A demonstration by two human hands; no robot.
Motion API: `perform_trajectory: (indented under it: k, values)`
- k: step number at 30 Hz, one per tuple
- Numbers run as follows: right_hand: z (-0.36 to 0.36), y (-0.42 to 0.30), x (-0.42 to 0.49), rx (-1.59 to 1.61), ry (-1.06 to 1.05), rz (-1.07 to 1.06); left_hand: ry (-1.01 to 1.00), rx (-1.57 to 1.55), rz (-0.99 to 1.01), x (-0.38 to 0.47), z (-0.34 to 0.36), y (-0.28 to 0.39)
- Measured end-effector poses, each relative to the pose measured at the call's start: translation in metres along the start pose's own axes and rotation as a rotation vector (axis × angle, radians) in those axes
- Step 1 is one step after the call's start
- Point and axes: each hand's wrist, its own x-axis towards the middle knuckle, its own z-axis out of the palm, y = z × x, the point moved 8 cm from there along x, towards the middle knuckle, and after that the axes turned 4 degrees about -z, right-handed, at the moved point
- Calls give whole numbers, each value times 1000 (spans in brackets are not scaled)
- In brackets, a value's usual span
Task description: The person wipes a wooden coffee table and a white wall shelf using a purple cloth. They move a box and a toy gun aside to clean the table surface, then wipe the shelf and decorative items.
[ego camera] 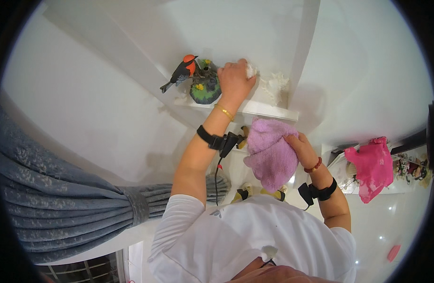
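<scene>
My left hand (237, 79) reaches onto a white wall shelf (266, 110) and has its fingers closed around a small white object (251, 70), mostly hidden, so its kind is unclear. Just left of that hand stands a bird figurine (185, 71), orange and black, perched on a green and dark base (205, 90) with yellow flowers. A spiny white seashell (275, 86) lies at the shelf's right end. Below the shelf edge, my right hand (299, 145) grips a pink-purple cloth (273, 152), which hangs down loosely.
A lower shelf with a brown and yellow ornament (243, 137) is partly hidden behind the cloth. Blue-grey curtains (79, 198), tied back, hang at left. On the right, a bright pink cloth or bag (372, 168) lies over a white surface near flowers (409, 166).
</scene>
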Motion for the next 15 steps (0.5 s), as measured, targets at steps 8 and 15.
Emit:
perform_trajectory:
  k: [8, 15]
  values:
    - [19, -39, 37, 5, 175, -207, 10, -1581, -399, -69, -22, -56]
    - [50, -64, 67, -446, -2, -299, 120, -705, -272, -47, -11, -79]
